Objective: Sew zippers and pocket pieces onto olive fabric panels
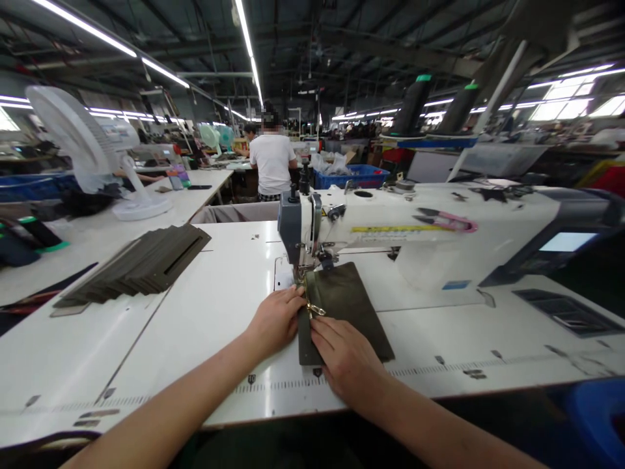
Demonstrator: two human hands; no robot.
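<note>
Bare forearms (195, 381) reach from the bottom edge to a dark olive panel (349, 306), which lies flat on the white table (224, 280), partly under the front end of a sewing machine (375, 221). Beside the panel's left edge is a gold zip pull (316, 309). The left hand (274, 319) has its fingertips on the panel just before the needle area; whether they pinch or only press, I cannot tell. The right hand (346, 358) rests over the panel, fingers together, tips near the zip pull (its thumb is hidden, so its grip cannot be told either). On the left, a fanned stack of dark pieces (141, 264) lies near a white fan (81, 140). Pink-handled snips (449, 220) rest on the machine.
</note>
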